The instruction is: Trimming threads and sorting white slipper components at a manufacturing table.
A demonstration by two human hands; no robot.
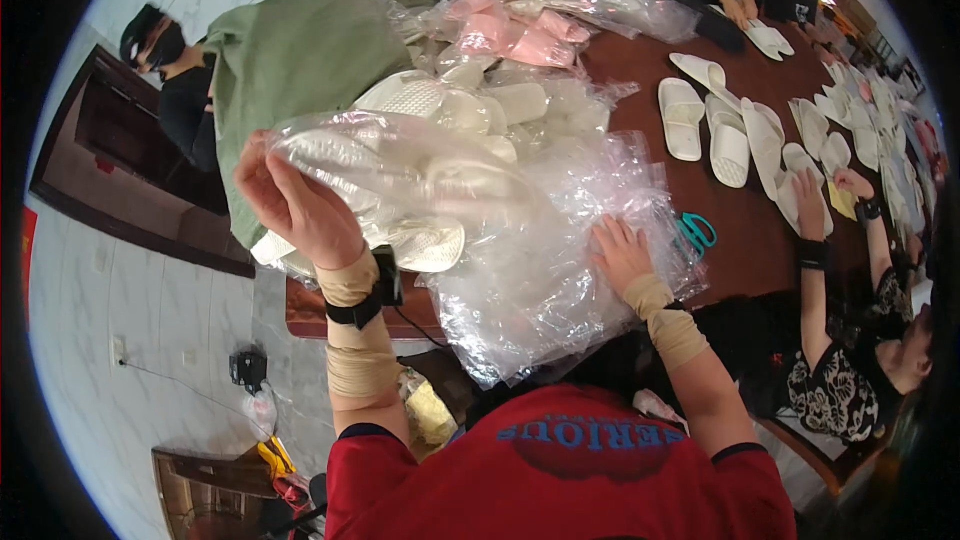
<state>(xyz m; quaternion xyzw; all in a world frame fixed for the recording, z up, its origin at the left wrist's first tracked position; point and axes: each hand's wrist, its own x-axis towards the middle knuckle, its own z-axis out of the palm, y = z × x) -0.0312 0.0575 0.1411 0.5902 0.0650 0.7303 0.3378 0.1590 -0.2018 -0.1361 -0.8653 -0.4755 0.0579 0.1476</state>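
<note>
The left hand [285,200], raised at the left, held the edge of a clear bag [395,135] pinched between thumb and fingers; the bag stretched from there toward the right, over white slippers [425,245]. The right hand [625,258] lay flat, fingers a little spread, on a pile of bags [515,315] at the near edge of the brown table [630,65]. Teal-handled scissors [697,232] lay just right of the pile. Beyond it were pink slippers [520,37] in plastic; a green cloth [290,70] hung at the left. At the right, a co-worker's hands [808,202] were at more slippers [765,135].
</note>
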